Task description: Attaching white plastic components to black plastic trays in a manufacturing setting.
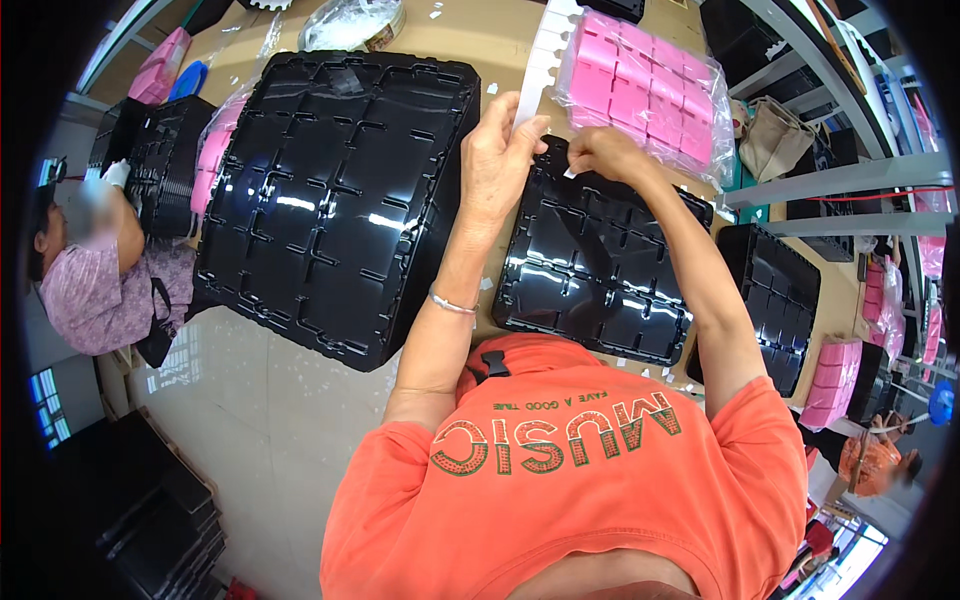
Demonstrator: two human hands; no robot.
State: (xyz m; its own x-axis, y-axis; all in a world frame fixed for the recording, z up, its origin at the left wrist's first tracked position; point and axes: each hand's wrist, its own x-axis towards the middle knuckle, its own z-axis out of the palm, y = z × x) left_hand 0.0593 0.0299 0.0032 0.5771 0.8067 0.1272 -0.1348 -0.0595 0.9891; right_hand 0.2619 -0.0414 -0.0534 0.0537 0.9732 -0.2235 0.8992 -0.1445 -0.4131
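Fingers of the left hand (500, 150) pinch the lower end of a long white label strip (535, 75) that runs up the bench; right hand (605, 152) fingertips grip a small white sticker (570, 172) right at the top edge of the smaller black tray (595, 265). Both hands are closed on paper, neither is free.

Judgement on doing this well: keep the strip taut with the left hand so each label peels clean, press the sticker flat on the tray rim rather than across a rib, and keep the wrist off the glossy pockets.

Containers:
- Smaller black tray, directly under the hands: moulded pockets, all look empty, glossy glare only.
- Big black tray stack (335, 200), to the left, just beside the left forearm: top tray empty, overhangs the bench edge toward the floor.
- Another black tray (775, 295) to the right, partly hidden by the right arm; contents can't be read.
- Clear bag of pink boxes (645, 85), above right, near the right hand but not touching; boxes are packed in rows inside.
- More pink pieces (212, 160) in plastic, tucked behind the big stack's left edge.

White paper scraps dot the bench (480, 40). A second person (95, 270) sits far left with their own black trays (160, 165).
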